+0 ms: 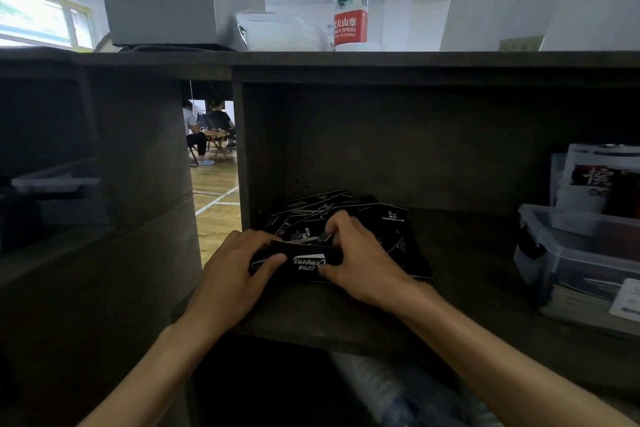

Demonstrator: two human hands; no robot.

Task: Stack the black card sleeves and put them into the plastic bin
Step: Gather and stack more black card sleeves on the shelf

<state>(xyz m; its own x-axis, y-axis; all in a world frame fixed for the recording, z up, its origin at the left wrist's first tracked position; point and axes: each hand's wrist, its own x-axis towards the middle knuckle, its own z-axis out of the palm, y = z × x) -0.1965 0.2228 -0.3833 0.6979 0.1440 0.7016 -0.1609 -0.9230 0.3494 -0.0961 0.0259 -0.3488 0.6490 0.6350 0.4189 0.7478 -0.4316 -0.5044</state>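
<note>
Inside a dark wooden shelf (467,253), both hands work at a small bundle of black card sleeves (304,262) near the shelf's front edge, toward its left wall. The left hand (239,274) curls around the bundle's left end, thumb laid across its printed face. The right hand (360,260) grips the right end, fingers bent over the top and thumb underneath. Behind and beneath the bundle, more loose black sleeves (388,229) lie fanned untidily on the shelf floor, reaching toward the back left corner. The clear plastic bin (561,246) sits at the right end of the same shelf, well apart from the hands, with papers inside. A water bottle (350,0) stands on the shelf's top board.
</note>
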